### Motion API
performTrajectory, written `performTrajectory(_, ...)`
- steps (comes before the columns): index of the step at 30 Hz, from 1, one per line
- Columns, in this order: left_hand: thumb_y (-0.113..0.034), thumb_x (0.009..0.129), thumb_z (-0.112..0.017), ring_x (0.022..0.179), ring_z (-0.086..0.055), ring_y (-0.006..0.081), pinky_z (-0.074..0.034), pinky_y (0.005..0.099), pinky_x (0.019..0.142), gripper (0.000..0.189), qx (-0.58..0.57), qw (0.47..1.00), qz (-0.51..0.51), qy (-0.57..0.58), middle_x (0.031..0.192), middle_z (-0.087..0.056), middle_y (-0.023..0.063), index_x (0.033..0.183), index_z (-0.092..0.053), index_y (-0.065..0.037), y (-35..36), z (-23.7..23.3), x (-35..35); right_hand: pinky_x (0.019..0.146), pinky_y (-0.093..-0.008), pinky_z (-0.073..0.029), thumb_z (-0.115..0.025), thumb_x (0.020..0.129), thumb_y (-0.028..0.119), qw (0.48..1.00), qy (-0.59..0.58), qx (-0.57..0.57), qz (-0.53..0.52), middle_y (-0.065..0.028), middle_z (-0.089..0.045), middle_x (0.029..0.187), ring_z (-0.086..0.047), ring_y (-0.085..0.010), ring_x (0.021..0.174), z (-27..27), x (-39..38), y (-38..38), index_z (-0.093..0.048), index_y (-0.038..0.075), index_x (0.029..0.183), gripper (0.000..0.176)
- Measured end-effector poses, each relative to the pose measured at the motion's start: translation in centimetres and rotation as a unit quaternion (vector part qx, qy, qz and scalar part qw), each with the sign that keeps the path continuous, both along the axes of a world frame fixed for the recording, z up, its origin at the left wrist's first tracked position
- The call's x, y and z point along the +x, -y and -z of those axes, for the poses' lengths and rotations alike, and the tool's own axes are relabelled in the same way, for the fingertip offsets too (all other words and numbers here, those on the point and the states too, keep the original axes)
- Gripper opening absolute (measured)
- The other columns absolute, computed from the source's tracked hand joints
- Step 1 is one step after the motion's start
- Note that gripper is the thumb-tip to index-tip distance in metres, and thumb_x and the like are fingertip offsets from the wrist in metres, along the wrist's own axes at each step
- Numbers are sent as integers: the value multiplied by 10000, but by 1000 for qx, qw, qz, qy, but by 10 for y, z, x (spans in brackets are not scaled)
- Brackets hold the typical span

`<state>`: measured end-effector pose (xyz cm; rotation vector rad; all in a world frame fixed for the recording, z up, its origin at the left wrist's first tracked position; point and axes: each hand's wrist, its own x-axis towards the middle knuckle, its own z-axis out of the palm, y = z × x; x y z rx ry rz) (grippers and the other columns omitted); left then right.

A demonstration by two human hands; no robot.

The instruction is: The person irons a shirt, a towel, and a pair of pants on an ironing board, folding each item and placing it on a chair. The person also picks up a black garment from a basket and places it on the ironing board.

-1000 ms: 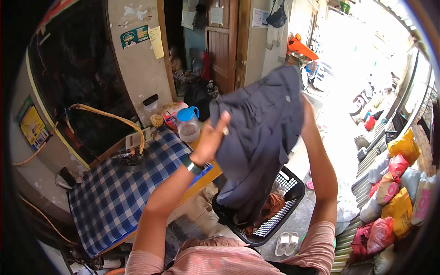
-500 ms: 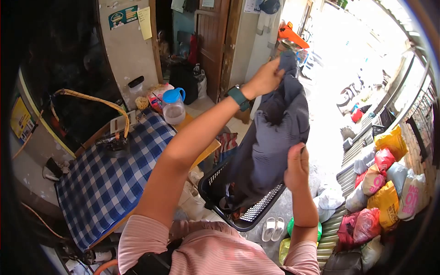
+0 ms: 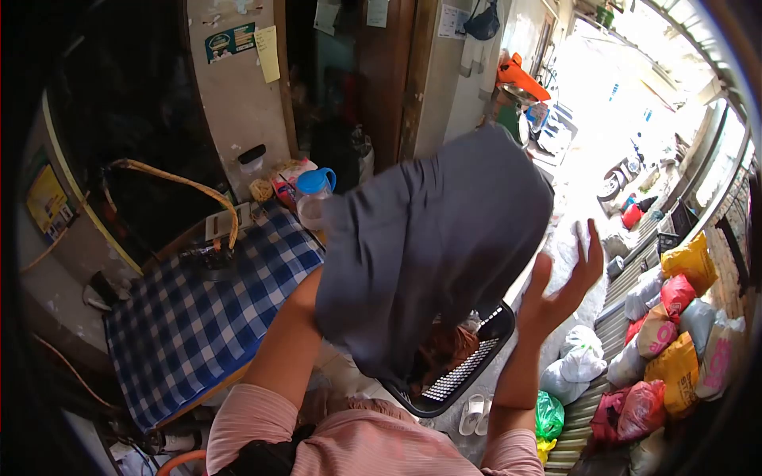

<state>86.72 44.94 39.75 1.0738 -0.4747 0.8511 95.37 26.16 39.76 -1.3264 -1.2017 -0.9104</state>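
A dark grey cloth [image 3: 436,230] hangs spread out in front of me, over a black plastic basket [image 3: 496,333]. The cloth covers my left forearm and hand, so the fingers of that hand are hidden. My right hand [image 3: 559,289] is raised to the right of the cloth, apart from it, with its fingers spread and nothing in it. Brown and other clothes [image 3: 448,349] lie inside the basket, partly hidden under the cloth.
At the left stands a table with a blue checked cloth [image 3: 206,317], a blue-lidded pitcher [image 3: 312,198] at its far end. Filled plastic bags [image 3: 675,365] line the right side. White slippers [image 3: 475,414] lie beside the basket.
The grey cloth has swung left and spread wider, now covering my left hand, which showed before. My right hand has moved away to the right and opened its fingers.
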Motion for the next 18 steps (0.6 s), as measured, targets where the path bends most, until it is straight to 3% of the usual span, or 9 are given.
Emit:
performTrajectory(3,-272,991,-439,1319,-358,163,-292,314,1081,555,-19,999,22,-18,1447,-388,97,1470,-263,-52,5,1,-13,936,-340,-434,-682,837,287,905,-226,-232,-276,-146,-580,1207,-558,-200,1083,-6,37,-23,-496,-29,1294,586)
performTrajectory(4,-284,993,-437,1326,-350,162,-285,315,1086,564,-32,999,31,-29,1454,-381,96,1473,-256,-51,11,6,-22,791,-304,-468,-793,741,380,861,-292,-211,-357,-88,-643,939,-590,-167,868,-3,34,-37,-583,-43,1126,610)
performTrajectory(9,-344,1000,-428,1363,-307,158,-250,319,1113,610,-125,974,136,-132,1488,-346,88,1492,-225,-46,20,59,-76,696,-258,-472,-755,763,117,892,-268,-224,-286,-34,-652,775,-576,-87,740,12,15,-47,-633,-18,914,236)
performTrajectory(11,-331,898,-646,1380,-308,226,-283,386,1105,752,-170,947,198,-188,1491,-341,122,1471,-252,-43,25,130,-100,685,-255,-472,-740,766,89,903,-275,-208,-254,-36,-652,759,-576,-81,725,17,14,-52,-641,-11,900,194)
performTrajectory(12,-333,847,-704,1360,-345,233,-308,381,1089,814,67,962,38,-263,1471,-368,140,1464,-261,-41,40,145,-106,674,-256,-473,-742,750,83,912,-260,-202,-243,-47,-649,749,-585,-90,708,18,13,-56,-643,-3,905,203)
performTrajectory(13,-335,795,-761,1341,-383,239,-334,376,1073,876,297,893,-123,-315,1451,-396,159,1457,-270,-38,54,156,-111,663,-257,-474,-743,733,78,920,-247,-199,-231,-59,-646,739,-593,-99,691,20,11,-60,-646,4,910,215)
performTrajectory(14,-335,795,-761,1341,-383,239,-334,376,1073,876,296,892,-122,-320,1451,-396,159,1457,-270,-38,71,164,-111,663,-257,-474,-743,733,78,918,-251,-200,-232,-59,-646,739,-593,-99,691,24,8,-66,-646,4,910,215)
performTrajectory(16,-216,725,-809,1205,-515,203,-413,352,997,840,185,799,-323,-471,1307,-535,138,1396,-348,-12,102,173,-105,662,-262,-480,-735,691,49,923,-208,-196,-257,-86,-656,758,-618,-128,689,31,3,-78,-650,7,927,254)
performTrajectory(18,-148,725,-783,1132,-548,179,-438,327,957,738,147,811,-348,-447,1214,-576,126,1341,-401,-9,84,186,-117,669,-266,-483,-728,681,42,931,-207,-184,-240,-97,-659,765,-628,-147,697,28,1,-80,-649,5,934,268)
